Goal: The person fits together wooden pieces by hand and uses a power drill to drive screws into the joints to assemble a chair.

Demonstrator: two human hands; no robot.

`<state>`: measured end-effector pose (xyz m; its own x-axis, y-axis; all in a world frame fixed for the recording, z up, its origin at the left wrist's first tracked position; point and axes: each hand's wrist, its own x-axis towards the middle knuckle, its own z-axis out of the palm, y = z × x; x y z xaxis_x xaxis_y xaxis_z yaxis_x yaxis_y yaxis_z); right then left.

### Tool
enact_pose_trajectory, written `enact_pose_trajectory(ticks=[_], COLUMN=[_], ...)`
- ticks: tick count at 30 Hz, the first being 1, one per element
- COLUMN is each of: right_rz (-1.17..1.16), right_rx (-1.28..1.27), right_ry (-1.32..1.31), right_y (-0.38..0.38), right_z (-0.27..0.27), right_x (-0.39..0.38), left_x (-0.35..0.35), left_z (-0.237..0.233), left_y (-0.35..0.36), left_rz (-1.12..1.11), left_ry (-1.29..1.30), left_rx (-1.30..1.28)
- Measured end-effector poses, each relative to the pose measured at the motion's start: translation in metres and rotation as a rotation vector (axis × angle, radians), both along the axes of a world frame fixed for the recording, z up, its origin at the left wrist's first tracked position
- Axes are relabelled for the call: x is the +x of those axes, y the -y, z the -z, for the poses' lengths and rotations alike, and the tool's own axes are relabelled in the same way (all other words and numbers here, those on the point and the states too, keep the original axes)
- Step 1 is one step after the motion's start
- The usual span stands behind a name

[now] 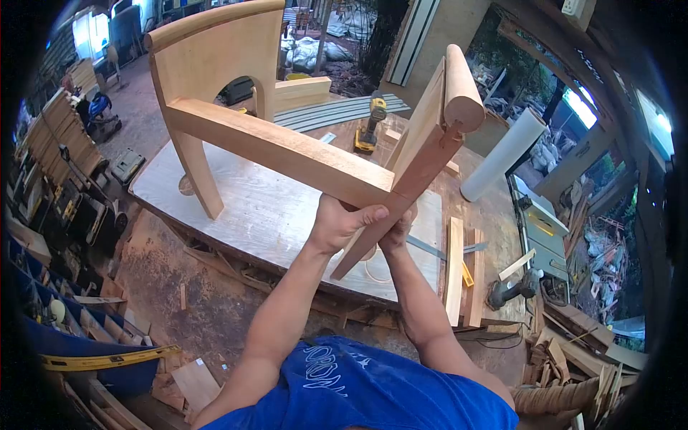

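A wooden frame [279, 147] stands on the workbench, its two end pieces joined by a long rail. The left end piece [215, 61] has a curved cutout and a rounded top; the right one [419, 172] ends in a thick round bar. My left hand [342, 226] is closed at the joint just under the rail, its thumb against the right leg. On the other side of that same leg, my right hand [398, 231] grips it, with most fingers hidden behind the wood. Both hands are close together.
A yellow and black cordless drill [370, 125] stands behind the rail. To the right are a white roll [503, 154], wood strips [454, 272], a metal square [426, 247] and a dark power tool [512, 288]. Scrap wood [559, 358] piles up beyond the bench.
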<state>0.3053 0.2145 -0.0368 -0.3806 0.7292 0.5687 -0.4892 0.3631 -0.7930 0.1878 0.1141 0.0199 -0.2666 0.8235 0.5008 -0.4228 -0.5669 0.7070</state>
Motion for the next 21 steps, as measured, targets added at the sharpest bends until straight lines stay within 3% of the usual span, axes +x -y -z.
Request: enact_pose_trajectory(ticks=[11, 21], right_rz=[-0.048, -0.036], right_rx=[0.084, 0.079], right_ry=[-0.014, 0.054], right_y=[0.011, 0.012], right_z=[-0.031, -0.03], right_x=[-0.007, -0.003], left_x=[-0.001, 0.007], left_z=[-0.006, 0.018], left_y=[0.003, -0.004], left_rz=[-0.052, -0.056], left_ry=[-0.021, 0.013], left_rx=[0.01, -0.014])
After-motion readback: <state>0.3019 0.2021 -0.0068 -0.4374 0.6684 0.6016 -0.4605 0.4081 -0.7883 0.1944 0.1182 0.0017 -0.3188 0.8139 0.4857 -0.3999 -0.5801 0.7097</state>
